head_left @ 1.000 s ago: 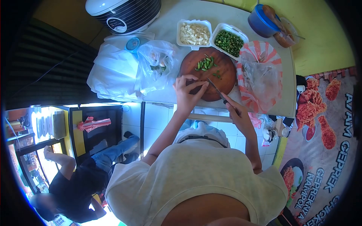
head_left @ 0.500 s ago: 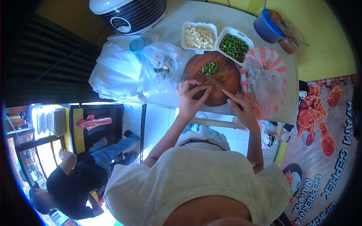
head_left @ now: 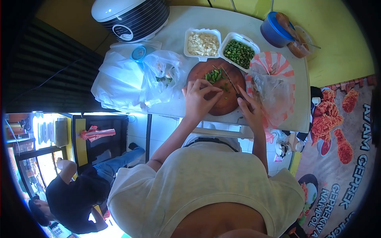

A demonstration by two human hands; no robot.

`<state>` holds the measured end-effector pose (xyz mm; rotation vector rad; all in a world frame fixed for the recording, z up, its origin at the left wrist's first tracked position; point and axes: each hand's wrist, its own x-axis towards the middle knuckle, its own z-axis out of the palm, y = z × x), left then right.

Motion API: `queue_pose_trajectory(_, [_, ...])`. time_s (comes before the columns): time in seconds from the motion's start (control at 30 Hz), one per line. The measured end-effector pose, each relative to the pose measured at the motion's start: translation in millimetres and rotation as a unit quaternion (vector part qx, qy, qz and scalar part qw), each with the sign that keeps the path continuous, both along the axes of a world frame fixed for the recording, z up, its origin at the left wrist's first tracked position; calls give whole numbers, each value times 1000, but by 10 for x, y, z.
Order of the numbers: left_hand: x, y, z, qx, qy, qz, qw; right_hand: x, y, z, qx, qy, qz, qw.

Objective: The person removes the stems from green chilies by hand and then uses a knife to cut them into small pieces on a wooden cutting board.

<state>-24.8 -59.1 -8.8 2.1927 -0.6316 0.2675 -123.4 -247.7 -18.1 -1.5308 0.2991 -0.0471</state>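
Observation:
A round wooden cutting board [head_left: 227, 104] lies on the white table [head_left: 238, 20], with a small pile of cut green chilies [head_left: 213, 75] at its far side. My right hand [head_left: 250, 111] grips a knife [head_left: 230, 79] whose blade points away across the board, its tip beside the chilies. My left hand [head_left: 198, 99] rests on the board's near left part, fingers curled together with their tips pinched; what lies under them is hidden.
Two white trays stand behind the board: one with pale pieces [head_left: 202, 41], one with chopped green bits [head_left: 239, 50]. Clear plastic bags [head_left: 158, 75] lie left, a red-striped bag [head_left: 274, 79] right. A rice cooker [head_left: 131, 16] and blue tub [head_left: 274, 27] stand at the back. A person [head_left: 79, 186] sits below left.
The knife has swung from lying across the board's near part to pointing toward the far side by the chilies. My left hand stayed on the board with its fingers curled.

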Motion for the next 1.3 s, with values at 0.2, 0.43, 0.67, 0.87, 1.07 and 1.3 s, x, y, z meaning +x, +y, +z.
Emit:
queue_pose_trajectory(0.2, [36,-45,-80,10,2,-9,1000,71,143,83,-171,-37,-13,985])
queue_pose_trajectory(0.43, [34,-5,-75,18,16,-23,999,175,63,11,-254,-2,-16,967])
queue_pose_trajectory(0.67, [147,25,-2,9,-6,-15,1000,319,108,43,-278,-26,-54,959])
queue_pose_trajectory(0.87, [376,-35,91,24,-66,12,997,389,120,49,-260,-58,-78,961])
queue_pose_trajectory(1.07, [453,-88,59,48,-106,2,993,323,133,68,-224,-80,-82,968])
queue_pose_trajectory(1.3, [464,-126,34,67,-130,-6,989,152,191,84,-184,-89,-104,973])
